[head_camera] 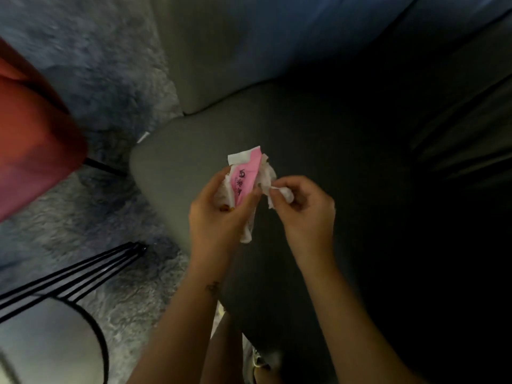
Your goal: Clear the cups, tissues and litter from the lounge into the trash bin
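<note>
Over the seat of a dark grey sofa (318, 128), my left hand (219, 214) grips a pink and white wrapper (245, 176) bunched together with crumpled white tissues (266, 176). A strip of tissue hangs down below that hand. My right hand (307, 209) pinches a small piece of white tissue (285, 193) right beside the bunch. Both hands are held close together. No trash bin or cups are in view.
A shaggy grey rug (91, 70) covers the floor to the left. A small round table with black wire legs (63, 275) stands at lower left. A red seat (30, 139) is at the left edge. A small white scrap (143, 137) lies by the sofa corner.
</note>
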The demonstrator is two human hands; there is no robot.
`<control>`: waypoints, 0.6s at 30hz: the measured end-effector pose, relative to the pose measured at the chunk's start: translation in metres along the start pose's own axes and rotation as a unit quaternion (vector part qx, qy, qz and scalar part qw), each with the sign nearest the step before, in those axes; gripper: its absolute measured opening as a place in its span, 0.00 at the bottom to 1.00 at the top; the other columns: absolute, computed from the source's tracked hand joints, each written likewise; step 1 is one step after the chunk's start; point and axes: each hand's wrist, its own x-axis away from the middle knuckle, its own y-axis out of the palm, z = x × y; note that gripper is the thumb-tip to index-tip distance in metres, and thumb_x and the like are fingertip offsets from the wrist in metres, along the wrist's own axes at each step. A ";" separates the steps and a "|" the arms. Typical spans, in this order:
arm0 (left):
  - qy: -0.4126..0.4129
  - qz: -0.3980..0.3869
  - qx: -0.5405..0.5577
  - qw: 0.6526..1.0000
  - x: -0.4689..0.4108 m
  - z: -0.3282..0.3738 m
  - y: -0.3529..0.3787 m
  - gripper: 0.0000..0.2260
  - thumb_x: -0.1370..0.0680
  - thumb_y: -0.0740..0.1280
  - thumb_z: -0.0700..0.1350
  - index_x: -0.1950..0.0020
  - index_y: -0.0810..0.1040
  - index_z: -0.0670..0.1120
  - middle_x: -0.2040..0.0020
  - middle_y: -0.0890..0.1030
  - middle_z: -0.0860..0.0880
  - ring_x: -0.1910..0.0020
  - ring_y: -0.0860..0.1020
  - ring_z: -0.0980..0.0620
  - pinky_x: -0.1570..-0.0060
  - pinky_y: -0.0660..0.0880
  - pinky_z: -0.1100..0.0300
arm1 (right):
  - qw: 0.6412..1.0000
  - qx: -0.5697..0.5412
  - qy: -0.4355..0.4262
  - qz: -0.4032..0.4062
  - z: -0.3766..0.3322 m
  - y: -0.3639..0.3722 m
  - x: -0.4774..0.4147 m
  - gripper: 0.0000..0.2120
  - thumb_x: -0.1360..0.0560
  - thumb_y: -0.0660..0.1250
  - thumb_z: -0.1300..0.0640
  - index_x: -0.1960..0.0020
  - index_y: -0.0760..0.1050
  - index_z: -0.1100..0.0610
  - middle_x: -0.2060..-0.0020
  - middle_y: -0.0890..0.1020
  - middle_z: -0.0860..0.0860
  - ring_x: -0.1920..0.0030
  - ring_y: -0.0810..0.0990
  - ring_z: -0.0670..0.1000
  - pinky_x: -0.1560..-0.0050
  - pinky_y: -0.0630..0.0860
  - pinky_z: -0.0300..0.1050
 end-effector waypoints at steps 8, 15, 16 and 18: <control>0.038 0.111 0.130 0.985 0.085 0.033 -0.092 0.17 0.33 0.71 0.50 0.45 0.78 0.52 0.54 0.84 0.55 0.54 0.82 0.57 0.58 0.76 0.67 | 0.962 -0.124 -0.060 -0.238 -0.082 0.024 0.086 0.14 0.25 0.63 0.66 0.50 0.78 0.48 0.54 0.82 0.38 0.49 0.80 0.40 0.49 0.76 0.34; 0.045 0.199 0.139 0.969 0.156 0.017 -0.178 0.21 0.32 0.70 0.49 0.40 0.77 0.46 0.53 0.84 0.51 0.52 0.81 0.53 0.51 0.77 0.58 | 0.921 -0.158 -0.045 -0.354 -0.108 0.099 0.160 0.15 0.30 0.67 0.72 0.58 0.79 0.53 0.62 0.85 0.47 0.59 0.83 0.45 0.58 0.77 0.35; 0.047 0.218 0.139 0.965 0.164 0.014 -0.187 0.21 0.31 0.70 0.48 0.40 0.77 0.45 0.53 0.84 0.51 0.53 0.81 0.56 0.53 0.76 0.62 | 0.916 -0.155 -0.040 -0.367 -0.107 0.107 0.169 0.15 0.30 0.67 0.72 0.59 0.79 0.53 0.63 0.84 0.49 0.60 0.82 0.47 0.57 0.78 0.38; 0.042 0.257 0.136 0.956 0.181 0.004 -0.209 0.18 0.29 0.70 0.45 0.40 0.77 0.44 0.53 0.84 0.52 0.53 0.81 0.59 0.56 0.75 0.67 | 0.907 -0.135 -0.063 -0.393 -0.107 0.127 0.189 0.16 0.32 0.68 0.73 0.60 0.79 0.52 0.63 0.83 0.51 0.60 0.80 0.50 0.55 0.78 0.43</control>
